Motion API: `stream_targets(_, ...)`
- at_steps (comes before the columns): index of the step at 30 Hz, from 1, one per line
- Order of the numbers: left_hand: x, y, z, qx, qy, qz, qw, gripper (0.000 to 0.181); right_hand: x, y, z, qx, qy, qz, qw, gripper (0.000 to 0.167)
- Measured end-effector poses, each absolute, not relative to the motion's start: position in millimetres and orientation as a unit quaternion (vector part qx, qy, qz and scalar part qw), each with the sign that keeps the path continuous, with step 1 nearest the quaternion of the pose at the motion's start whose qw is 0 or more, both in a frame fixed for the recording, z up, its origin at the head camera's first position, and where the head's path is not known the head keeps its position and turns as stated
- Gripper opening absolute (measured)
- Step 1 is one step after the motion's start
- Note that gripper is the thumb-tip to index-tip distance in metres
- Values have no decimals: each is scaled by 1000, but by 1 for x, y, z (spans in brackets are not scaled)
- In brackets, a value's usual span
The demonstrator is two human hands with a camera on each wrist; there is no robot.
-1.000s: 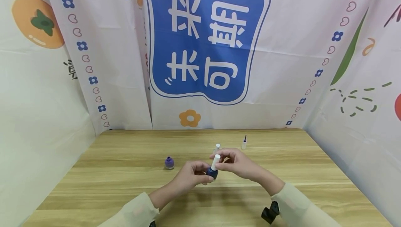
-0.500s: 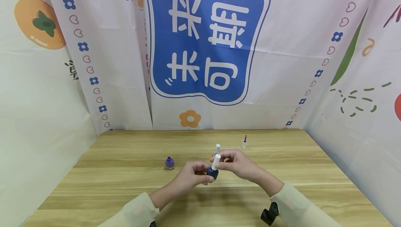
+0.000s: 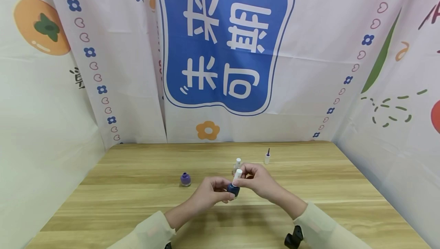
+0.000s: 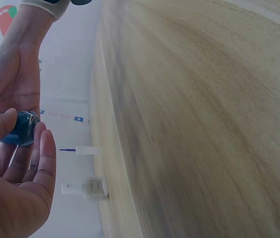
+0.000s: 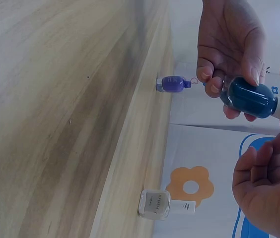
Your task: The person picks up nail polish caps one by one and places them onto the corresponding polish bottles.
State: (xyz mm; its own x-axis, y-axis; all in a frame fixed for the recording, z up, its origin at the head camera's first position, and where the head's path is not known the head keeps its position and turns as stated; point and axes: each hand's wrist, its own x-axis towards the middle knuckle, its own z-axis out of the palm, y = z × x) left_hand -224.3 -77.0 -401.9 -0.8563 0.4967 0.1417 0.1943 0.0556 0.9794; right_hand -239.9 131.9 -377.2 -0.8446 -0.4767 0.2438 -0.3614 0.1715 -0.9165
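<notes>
Head view shows both forearms [image 3: 179,213] angled inward. The left hand [image 3: 210,192], fingers bent, holds the dark blue bottle [image 3: 233,189] above the table [image 3: 137,188]; the right hand [image 3: 258,181] pinches its white cap [image 3: 238,173].

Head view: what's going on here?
A person works with both hands on one small polish bottle. The left hand grips the dark blue bottle and the right hand pinches its white cap, which sits at the neck. Beyond them on the table, a purple bottle stands uncapped, a white cap with a purple brush stands brush up, and a clear bottle stands capped.
</notes>
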Motion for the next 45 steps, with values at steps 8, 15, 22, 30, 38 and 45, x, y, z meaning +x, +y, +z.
stream_targets(8, -224, -77, -402, 240, 715, 646, 119, 25, -240, 131, -380, -272, 767, -580, 43, 20)
stream_targets(15, -225, -78, -402, 232, 714, 649, 126, 25, -243, 138, -372, -321, 775, -540, 69, 14)
stream_targets(22, -224, -79, -399, 233, 712, 649, 131, 26, -248, 147, -364, -369, 767, -515, 105, 30)
stream_targets(30, -225, -77, -401, 245, 708, 649, 133, 27, -248, 147, -365, -379, 739, -535, 158, 29)
stream_targets(38, -224, -78, -400, 237, 706, 653, 133, 27, -247, 143, -368, -335, 773, -528, 107, 22)
stream_targets(45, -223, -77, -397, 235, 705, 657, 125, 29, -244, 138, -369, -313, 785, -530, 66, 23)
